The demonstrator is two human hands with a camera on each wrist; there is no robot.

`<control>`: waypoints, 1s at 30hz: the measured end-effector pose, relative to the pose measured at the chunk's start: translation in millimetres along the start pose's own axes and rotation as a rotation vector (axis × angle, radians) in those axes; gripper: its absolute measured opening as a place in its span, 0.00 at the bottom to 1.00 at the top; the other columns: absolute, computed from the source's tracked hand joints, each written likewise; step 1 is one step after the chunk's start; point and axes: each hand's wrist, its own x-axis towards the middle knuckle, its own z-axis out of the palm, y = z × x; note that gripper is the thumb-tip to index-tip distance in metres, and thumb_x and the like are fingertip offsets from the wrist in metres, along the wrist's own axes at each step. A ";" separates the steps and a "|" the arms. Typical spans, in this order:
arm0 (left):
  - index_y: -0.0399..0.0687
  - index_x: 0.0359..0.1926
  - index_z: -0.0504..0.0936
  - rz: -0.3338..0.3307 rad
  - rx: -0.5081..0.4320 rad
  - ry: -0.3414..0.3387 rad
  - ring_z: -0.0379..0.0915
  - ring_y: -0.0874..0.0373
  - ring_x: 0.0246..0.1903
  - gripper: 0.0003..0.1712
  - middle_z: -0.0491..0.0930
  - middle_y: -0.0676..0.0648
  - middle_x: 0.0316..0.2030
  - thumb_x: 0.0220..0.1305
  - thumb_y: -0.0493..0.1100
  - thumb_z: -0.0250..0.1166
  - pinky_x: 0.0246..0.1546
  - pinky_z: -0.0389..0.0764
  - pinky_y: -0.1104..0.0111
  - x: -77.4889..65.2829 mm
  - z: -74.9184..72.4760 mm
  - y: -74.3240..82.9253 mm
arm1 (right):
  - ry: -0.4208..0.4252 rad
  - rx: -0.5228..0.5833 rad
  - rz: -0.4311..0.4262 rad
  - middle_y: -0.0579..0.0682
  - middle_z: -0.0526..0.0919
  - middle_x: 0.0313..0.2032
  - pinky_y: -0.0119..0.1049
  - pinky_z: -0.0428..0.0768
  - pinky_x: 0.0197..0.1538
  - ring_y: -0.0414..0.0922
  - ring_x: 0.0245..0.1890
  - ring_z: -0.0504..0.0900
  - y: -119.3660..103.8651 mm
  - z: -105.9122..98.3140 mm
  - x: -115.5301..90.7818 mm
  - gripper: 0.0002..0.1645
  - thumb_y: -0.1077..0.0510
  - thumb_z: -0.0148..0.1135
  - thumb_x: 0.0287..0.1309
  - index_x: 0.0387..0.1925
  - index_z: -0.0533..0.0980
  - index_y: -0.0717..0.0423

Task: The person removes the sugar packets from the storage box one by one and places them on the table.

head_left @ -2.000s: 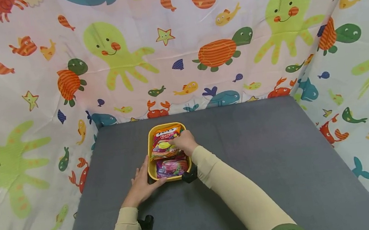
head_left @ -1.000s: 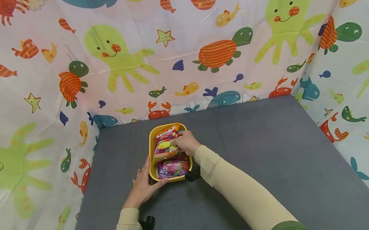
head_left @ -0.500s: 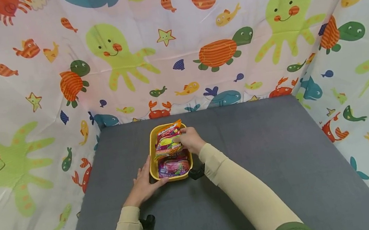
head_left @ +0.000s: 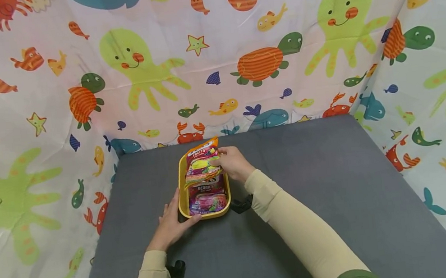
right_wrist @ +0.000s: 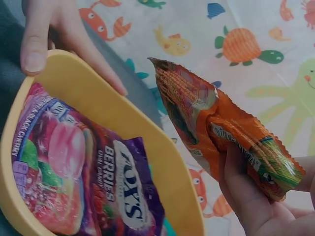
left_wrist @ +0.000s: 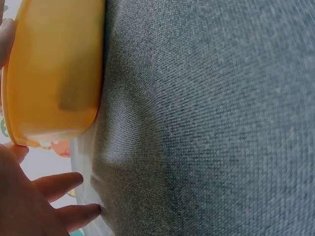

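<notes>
The right hand (head_left: 232, 161) is clamping its thumb and fingers on the right side of a glossy, crinkled fruits candy bag (head_left: 202, 161) with saw-toothed edges and an orange foil back. That bag is hanging tilted above the far end of a yellow tub (head_left: 180, 186), well clear of the rim in the right wrist view. Inside, 1 purple berries candy bag (right_wrist: 64, 162) is lying label up, its shiny film wrinkling and bulging toward the near end. The smooth-walled tub with its rounded corners is standing near the table's far edge, closer to the far-left corner than the far-right. The left hand (head_left: 171, 225) is touching the tub's near-left corner, its fairly straight fingers spreading apart along the left side. A fine-woven grey cloth (head_left: 313, 184) is covering the table, and a lightly creased curtain (head_left: 216, 78) printed with sea animals is hanging beyond its far edge.
</notes>
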 end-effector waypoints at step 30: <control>0.77 0.79 0.29 -0.035 0.013 -0.002 0.31 0.29 0.78 0.70 0.43 0.46 0.81 0.46 0.84 0.62 0.68 0.35 0.28 -0.7 1.1 2.4 | 0.044 0.031 -0.062 0.59 0.81 0.58 0.43 0.86 0.51 0.51 0.52 0.86 -16.9 -58.0 -20.7 0.36 0.63 0.63 0.67 0.73 0.63 0.59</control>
